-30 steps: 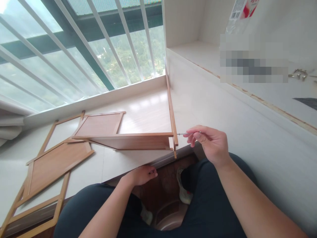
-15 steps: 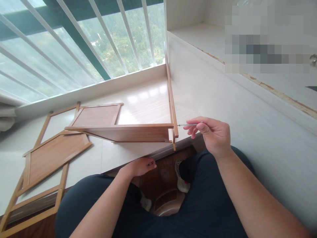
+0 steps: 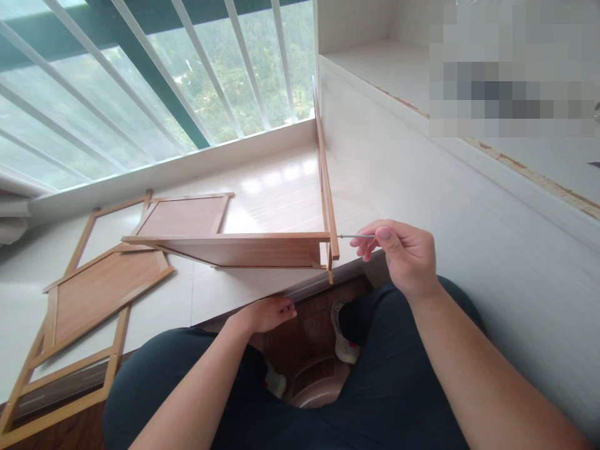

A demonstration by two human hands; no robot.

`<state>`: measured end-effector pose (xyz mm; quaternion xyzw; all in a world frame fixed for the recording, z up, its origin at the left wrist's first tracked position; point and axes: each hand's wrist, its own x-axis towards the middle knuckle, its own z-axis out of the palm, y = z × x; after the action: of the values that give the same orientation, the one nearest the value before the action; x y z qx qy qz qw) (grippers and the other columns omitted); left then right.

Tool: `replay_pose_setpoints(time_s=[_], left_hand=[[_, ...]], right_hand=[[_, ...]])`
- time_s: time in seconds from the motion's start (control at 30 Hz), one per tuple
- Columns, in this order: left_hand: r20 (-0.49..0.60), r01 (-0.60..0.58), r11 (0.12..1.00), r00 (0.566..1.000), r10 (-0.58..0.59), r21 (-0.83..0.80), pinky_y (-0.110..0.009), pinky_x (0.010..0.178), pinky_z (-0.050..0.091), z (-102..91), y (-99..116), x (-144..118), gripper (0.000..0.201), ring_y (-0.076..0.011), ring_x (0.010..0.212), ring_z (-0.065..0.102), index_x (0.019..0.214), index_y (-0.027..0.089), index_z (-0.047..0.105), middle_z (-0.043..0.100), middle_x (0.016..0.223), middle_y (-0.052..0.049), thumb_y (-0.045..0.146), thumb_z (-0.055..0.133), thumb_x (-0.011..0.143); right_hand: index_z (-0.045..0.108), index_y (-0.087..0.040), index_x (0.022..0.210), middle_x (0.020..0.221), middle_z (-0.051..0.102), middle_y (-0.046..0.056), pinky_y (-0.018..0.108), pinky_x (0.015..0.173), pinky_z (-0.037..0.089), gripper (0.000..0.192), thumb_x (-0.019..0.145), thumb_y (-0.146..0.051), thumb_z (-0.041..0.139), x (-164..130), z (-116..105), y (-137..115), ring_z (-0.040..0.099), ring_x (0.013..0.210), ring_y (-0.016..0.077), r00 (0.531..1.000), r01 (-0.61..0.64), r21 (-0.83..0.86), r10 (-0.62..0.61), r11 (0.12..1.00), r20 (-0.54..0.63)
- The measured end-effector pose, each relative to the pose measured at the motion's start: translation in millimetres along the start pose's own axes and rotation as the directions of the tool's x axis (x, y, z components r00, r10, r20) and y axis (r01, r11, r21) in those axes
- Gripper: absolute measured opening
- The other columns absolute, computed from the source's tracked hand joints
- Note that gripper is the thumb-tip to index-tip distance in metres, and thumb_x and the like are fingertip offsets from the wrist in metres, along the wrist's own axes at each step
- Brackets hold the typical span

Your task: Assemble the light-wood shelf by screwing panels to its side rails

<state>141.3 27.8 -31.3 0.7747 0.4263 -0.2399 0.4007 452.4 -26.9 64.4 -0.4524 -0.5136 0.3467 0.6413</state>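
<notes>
Head camera view, looking down over the person's lap: the right hand (image 3: 403,256) is closed in a pinch, thumb and fingertips gripping a thin metal tool (image 3: 356,236) that lies level and points left. Its tip meets the outer face of an upright wooden side panel (image 3: 327,194), near that panel's front end. A wooden shelf board (image 3: 244,247) butts against the other face of the same panel at about the same height, standing on edge on the white ledge (image 3: 276,200).

The left hand (image 3: 269,312) is lower down, its fingers curled over the front lip of the ledge, below the shelf board and well apart from the tool; it holds nothing loose.

Further left on the ledge lie more wooden frames (image 3: 94,294), flat and overlapping, one of them tucked partly under the shelf board. Behind the ledge is a window with white bars (image 3: 197,69). To the right rises a white cabinet wall (image 3: 445,187). Between the person's dark trouser legs (image 3: 375,387), a shoe (image 3: 344,334) and a brown floor show below.
</notes>
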Motion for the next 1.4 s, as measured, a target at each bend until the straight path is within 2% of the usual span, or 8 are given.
replay_pose_setpoints(time_s=[0.3, 0.53, 0.9, 1.4], left_hand=[[0.028, 0.016, 1.0, 0.999, -0.017, 0.018, -0.039, 0.1, 0.049, -1.7, 4.5, -2.1, 0.048, -0.0322, 0.113, 0.07, 0.117, 0.026, 0.075, 0.078, 0.121, -0.009, 0.057, 0.043, 0.101], [0.029, 0.028, 0.999, 0.999, -0.029, 0.022, -0.04, 0.1, 0.049, -1.8, 4.8, -2.6, 0.049, -0.0326, 0.113, 0.07, 0.12, 0.026, 0.075, 0.078, 0.122, -0.01, 0.057, 0.042, 0.101], [0.025, 0.021, 0.999, 0.999, -0.022, 0.042, -0.041, 0.101, 0.049, -1.0, 3.2, -1.8, 0.051, -0.0333, 0.114, 0.071, 0.119, 0.026, 0.075, 0.078, 0.122, -0.011, 0.058, 0.041, 0.1], [0.034, 0.021, 0.999, 0.999, -0.023, 0.049, -0.042, 0.1, 0.05, -1.7, 2.9, -2.1, 0.053, -0.0331, 0.113, 0.071, 0.123, 0.026, 0.075, 0.078, 0.124, -0.011, 0.059, 0.04, 0.1]], right_hand=[[0.082, -0.021, 0.089, 0.082, 0.081, 0.006, 0.032, 0.055, 0.058, 0.031, 0.103, -0.046, 0.069, -0.5, 2.8, -3.0, 0.068, 0.062, 0.0169, 1.0, -0.009, 0.004, 0.009, 1.0, -0.024], [0.083, -0.021, 0.089, 0.079, 0.08, 0.005, 0.029, 0.053, 0.058, 0.028, 0.103, -0.041, 0.07, -0.7, 4.8, -4.2, 0.067, 0.058, 0.0146, 0.998, 0.027, -0.024, -0.029, 0.999, -0.064], [0.087, -0.026, 0.101, 0.082, 0.082, 0.003, 0.026, 0.055, 0.059, 0.012, 0.1, -0.027, 0.074, -0.7, 5.7, -2.7, 0.077, 0.069, 0.0165, 0.991, 0.115, 0.04, -0.112, 0.993, -0.078], [0.087, -0.027, 0.103, 0.09, 0.085, 0.003, 0.026, 0.056, 0.061, 0.011, 0.096, -0.024, 0.08, -2.5, 4.4, 0.1, 0.076, 0.068, 0.0156, 0.994, 0.074, 0.011, -0.073, 0.997, -0.085]])
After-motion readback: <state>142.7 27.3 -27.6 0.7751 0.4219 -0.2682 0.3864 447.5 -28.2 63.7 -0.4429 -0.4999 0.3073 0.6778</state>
